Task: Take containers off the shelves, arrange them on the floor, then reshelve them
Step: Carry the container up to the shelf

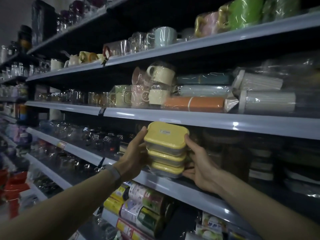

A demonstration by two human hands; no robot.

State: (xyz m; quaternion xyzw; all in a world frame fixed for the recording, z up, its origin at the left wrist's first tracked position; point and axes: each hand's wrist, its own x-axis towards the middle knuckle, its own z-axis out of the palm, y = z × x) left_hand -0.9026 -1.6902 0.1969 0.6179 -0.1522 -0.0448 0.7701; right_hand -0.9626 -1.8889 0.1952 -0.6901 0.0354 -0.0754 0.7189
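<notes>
Left hand (133, 158), right hand (199, 164) around stacked yellow-lidded containers (166, 149) at grey shelf (173, 186), dim shop.

i'm gripping a stack of containers (165, 149) whose yellow lids (167, 134) are looking like matt, smooth plastic over clear, glossy bodies. the grey shelf edge (199, 119) above is shining like painted metal, and the mugs (160, 78) are glinting under crinkled clear film (161, 65).

Wrapped cream mugs (161, 75), orange roll (194, 103), green wrapped items (245, 13), clear glasses (121, 46), labelled rolls (138, 207)
</notes>
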